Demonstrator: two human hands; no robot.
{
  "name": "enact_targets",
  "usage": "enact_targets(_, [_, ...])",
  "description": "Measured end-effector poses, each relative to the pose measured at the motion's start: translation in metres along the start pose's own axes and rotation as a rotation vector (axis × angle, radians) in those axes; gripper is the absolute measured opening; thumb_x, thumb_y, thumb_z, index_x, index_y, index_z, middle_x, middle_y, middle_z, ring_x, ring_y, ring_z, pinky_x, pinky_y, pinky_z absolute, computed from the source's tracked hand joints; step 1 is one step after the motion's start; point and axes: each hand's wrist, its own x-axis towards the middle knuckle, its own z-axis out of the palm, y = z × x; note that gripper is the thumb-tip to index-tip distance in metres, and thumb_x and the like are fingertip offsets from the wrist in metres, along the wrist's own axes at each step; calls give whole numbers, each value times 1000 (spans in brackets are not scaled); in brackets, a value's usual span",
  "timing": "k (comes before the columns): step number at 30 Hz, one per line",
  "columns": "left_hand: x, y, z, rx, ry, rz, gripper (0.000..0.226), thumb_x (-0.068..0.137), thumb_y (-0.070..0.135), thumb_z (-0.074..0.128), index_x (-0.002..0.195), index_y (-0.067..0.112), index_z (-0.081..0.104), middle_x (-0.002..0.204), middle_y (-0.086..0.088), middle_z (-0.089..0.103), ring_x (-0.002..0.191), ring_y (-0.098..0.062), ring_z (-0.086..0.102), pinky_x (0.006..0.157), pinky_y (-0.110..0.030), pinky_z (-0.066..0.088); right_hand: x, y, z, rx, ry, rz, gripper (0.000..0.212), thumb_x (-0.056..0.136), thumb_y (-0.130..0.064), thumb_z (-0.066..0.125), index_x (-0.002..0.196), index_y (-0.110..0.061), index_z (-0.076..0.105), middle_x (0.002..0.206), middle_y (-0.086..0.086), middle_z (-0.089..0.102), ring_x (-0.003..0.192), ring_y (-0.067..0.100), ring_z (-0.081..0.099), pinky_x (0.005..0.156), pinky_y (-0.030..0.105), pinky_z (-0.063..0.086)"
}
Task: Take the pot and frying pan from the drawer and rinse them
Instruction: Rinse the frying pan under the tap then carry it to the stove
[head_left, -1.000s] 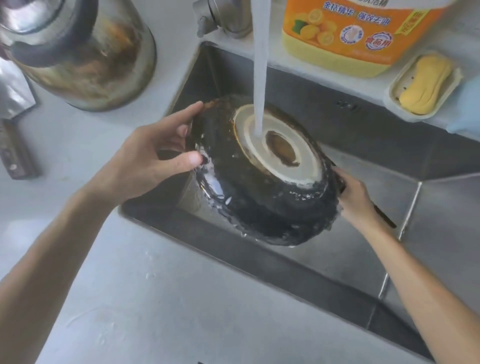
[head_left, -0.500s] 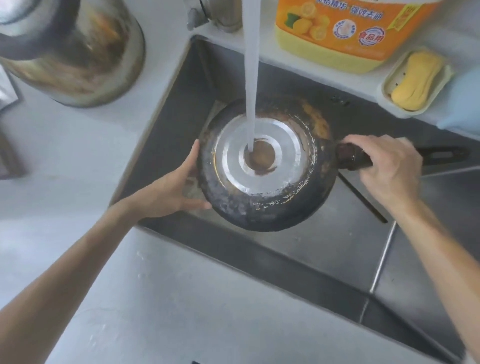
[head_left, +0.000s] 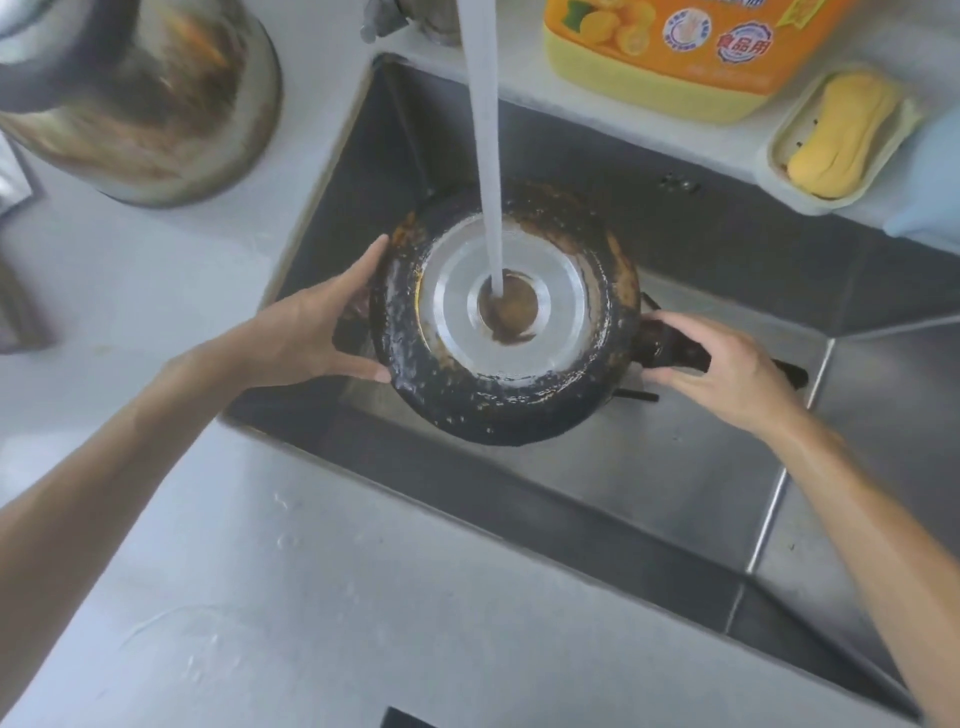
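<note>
A black, burnt frying pan (head_left: 498, 405) is held upside down over the steel sink (head_left: 649, 467), its silver base disc facing up. A stream of tap water (head_left: 485, 156) falls onto the brown centre of that base. My left hand (head_left: 317, 327) grips the pan's left rim, fingers and thumb spread around it. My right hand (head_left: 727, 369) is wrapped around the dark handle on the right. A stained steel pot (head_left: 145, 98) stands on the counter at the top left, blurred.
An orange dish soap bottle (head_left: 685, 52) and a yellow soap bar in a dish (head_left: 841, 135) sit on the ledge behind the sink. The tap base (head_left: 410, 21) is at the top. Grey counter (head_left: 260, 597) lies in front, with water drops on it.
The pan has turned from tilted on edge to flat with its base up. My right hand has shifted along the handle toward the pan body, and the view has drifted slightly.
</note>
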Motion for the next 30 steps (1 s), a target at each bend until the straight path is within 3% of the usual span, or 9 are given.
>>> enact_targets(2, [-2, 8, 12, 136, 13, -11, 126, 57, 62, 67, 144, 37, -21, 136, -11, 48, 115, -25, 50, 98, -36, 42, 8, 8, -4, -79, -12, -3, 52, 75, -22, 76, 124, -21, 58, 110, 0, 64, 99, 19, 56, 81, 29, 40])
enact_targets(4, [-8, 20, 26, 199, 80, -15, 128, 59, 66, 65, 143, 35, -25, 131, -13, 51, 113, -28, 51, 93, -42, 43, 16, 18, -8, -152, -19, -26, 53, 75, -20, 76, 125, -19, 57, 115, 5, 66, 103, 24, 57, 80, 28, 39])
enact_targets(9, [-17, 26, 61, 206, 219, -44, 135, 63, 56, 76, 142, 29, -31, 133, -11, 51, 107, -29, 56, 77, -39, 46, 25, 23, -24, -272, 34, -152, 58, 74, -29, 72, 128, -12, 55, 113, 10, 64, 100, 31, 55, 85, 26, 33])
enact_targets(12, [-5, 13, 70, 116, 270, -87, 138, 63, 55, 77, 142, 19, -31, 151, -6, 36, 118, -32, 56, 84, -41, 49, 23, 6, -30, -375, 153, -291, 58, 75, -44, 63, 125, -16, 56, 107, 6, 64, 96, 26, 51, 82, 28, 23])
enact_targets(18, [-3, 9, 46, 139, 371, 43, 136, 60, 54, 75, 145, 15, -23, 147, -18, 39, 119, -39, 52, 89, -43, 46, 8, 2, -17, -268, 313, -265, 50, 72, -26, 74, 119, -11, 62, 105, 9, 65, 95, 22, 49, 80, 28, 26])
enact_targets(21, [-16, 3, 25, 179, 364, 129, 128, 58, 65, 70, 146, 34, -18, 124, -19, 52, 106, -32, 53, 89, -44, 48, 6, 13, 1, 20, 205, -90, 56, 68, -16, 79, 121, -13, 61, 110, 1, 63, 93, 6, 51, 87, 11, 34])
enact_targets(24, [-21, -8, 12, 102, 344, 240, 115, 57, 83, 55, 148, 41, -2, 110, -1, 54, 93, -4, 49, 90, -24, 43, 9, 10, 10, 217, 4, 76, 65, 69, -15, 79, 118, -51, 54, 111, -29, 61, 98, -28, 47, 90, -5, 29])
enact_targets(27, [-14, -21, 9, 13, 281, 228, 114, 58, 83, 56, 149, 39, 3, 117, 5, 50, 96, -1, 49, 93, -17, 38, 9, 5, 5, 204, -130, 114, 47, 66, -55, 73, 98, -76, 46, 95, -54, 52, 97, -31, 46, 89, -5, 30])
enact_targets(30, [1, -35, 14, 52, 297, 207, 86, 76, 48, 70, 147, 28, 26, 102, -3, 58, 88, -16, 59, 85, -21, 43, 7, 11, -3, 251, -193, 136, 46, 60, -85, 52, 98, -61, 58, 88, -29, 69, 72, -7, 60, 79, 17, 46])
